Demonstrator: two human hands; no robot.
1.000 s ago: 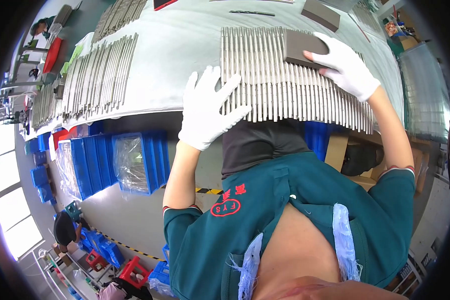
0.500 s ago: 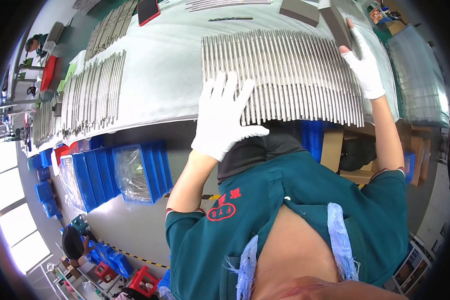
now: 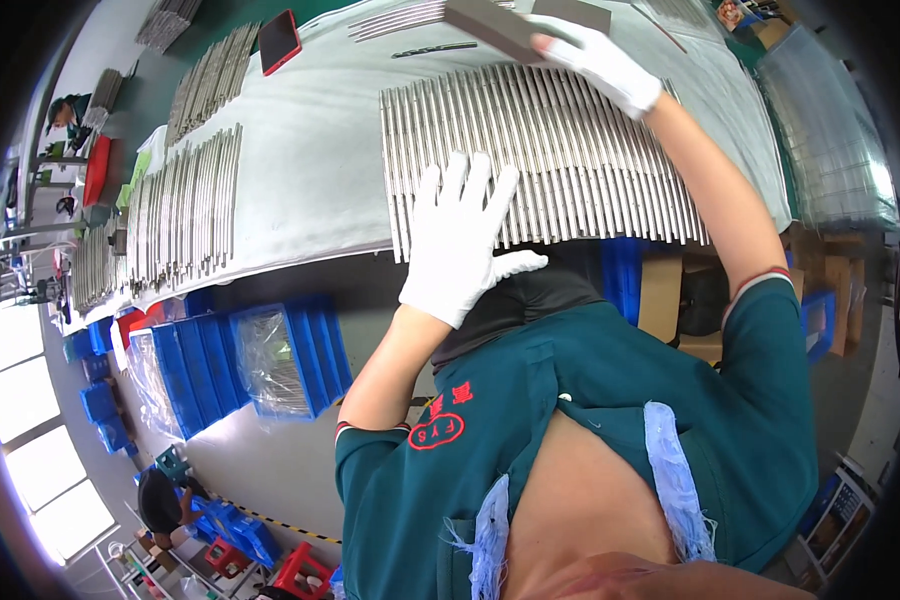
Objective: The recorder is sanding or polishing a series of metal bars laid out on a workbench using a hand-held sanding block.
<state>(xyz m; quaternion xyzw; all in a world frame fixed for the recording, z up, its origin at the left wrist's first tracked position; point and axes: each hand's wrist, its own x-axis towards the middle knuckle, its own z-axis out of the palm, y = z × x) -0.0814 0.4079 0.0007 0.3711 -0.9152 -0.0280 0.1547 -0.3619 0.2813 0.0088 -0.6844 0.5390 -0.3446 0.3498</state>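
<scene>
A wide row of slim metal rods (image 3: 580, 160) lies side by side on the white-covered table in front of me. My left hand (image 3: 457, 235), in a white glove, rests flat with fingers spread on the near ends of the rods at the left part of the row. In a white glove too, my right hand (image 3: 605, 65) grips a flat grey-brown rectangular block (image 3: 492, 28) above the far edge of the row. Some of its fingers are hidden behind the block. A second similar block (image 3: 573, 12) lies at the table's far side.
A drill bit (image 3: 433, 49) and several thin rods (image 3: 395, 20) lie beyond the row. Further left are a red-edged phone (image 3: 279, 42) and more rod bundles (image 3: 185, 205). Clear plastic trays (image 3: 825, 130) stand at the right. Blue crates (image 3: 195, 365) sit below the table; a person (image 3: 160, 500) is lower left.
My right hand has swept left with the block, from the row's right end to above its far middle. My left hand has shifted slightly right across the rods.
</scene>
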